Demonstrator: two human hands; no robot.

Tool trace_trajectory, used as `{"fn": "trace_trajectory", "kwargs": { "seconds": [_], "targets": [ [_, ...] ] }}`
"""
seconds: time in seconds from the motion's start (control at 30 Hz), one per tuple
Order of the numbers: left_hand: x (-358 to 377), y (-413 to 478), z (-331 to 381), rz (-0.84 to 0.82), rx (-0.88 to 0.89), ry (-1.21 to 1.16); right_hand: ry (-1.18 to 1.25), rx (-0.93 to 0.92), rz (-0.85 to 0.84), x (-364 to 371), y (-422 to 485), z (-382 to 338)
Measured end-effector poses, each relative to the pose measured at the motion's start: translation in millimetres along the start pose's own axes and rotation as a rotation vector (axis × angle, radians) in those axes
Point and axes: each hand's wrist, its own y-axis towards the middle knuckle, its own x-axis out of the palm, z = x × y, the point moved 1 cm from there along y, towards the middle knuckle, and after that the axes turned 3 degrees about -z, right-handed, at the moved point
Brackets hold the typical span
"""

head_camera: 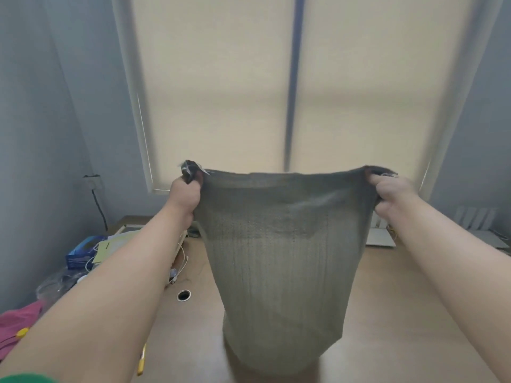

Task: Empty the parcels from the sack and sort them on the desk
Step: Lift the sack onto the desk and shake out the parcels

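Note:
A grey-green woven sack [279, 266] hangs stretched between both hands above the wooden desk [392, 313]. My left hand [184, 196] grips the sack's upper left corner. My right hand [392, 196] grips its upper right corner. The sack's lower end bulges just above or on the desk near the front edge. No parcel shows outside the sack; whatever is inside it is hidden by the fabric.
Clutter fills the desk's left side: a blue box [83, 251], yellow papers [110, 247], white cables [181, 261], clear plastic [55, 286], pink cloth [16, 327]. A round cable hole [183, 295] and a yellow pen [141, 360] lie nearby. A white device [380, 236] stands back right.

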Motion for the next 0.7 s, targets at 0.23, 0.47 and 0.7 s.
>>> {"fn": "trace_trajectory", "kwargs": {
  "seconds": [0.23, 0.47, 0.7],
  "targets": [
    [12, 21, 52, 0.073, 0.164, -0.208, 0.145, -0.245, -0.150, 18, -3, -48],
    [5, 24, 25, 0.098, 0.098, -0.005, -0.110, -0.190, 0.055, 9, 13, -27],
    [25, 16, 30, 0.019, 0.107, 0.104, -0.117, -0.252, -0.079, 16, 20, -22]
  ]
}}
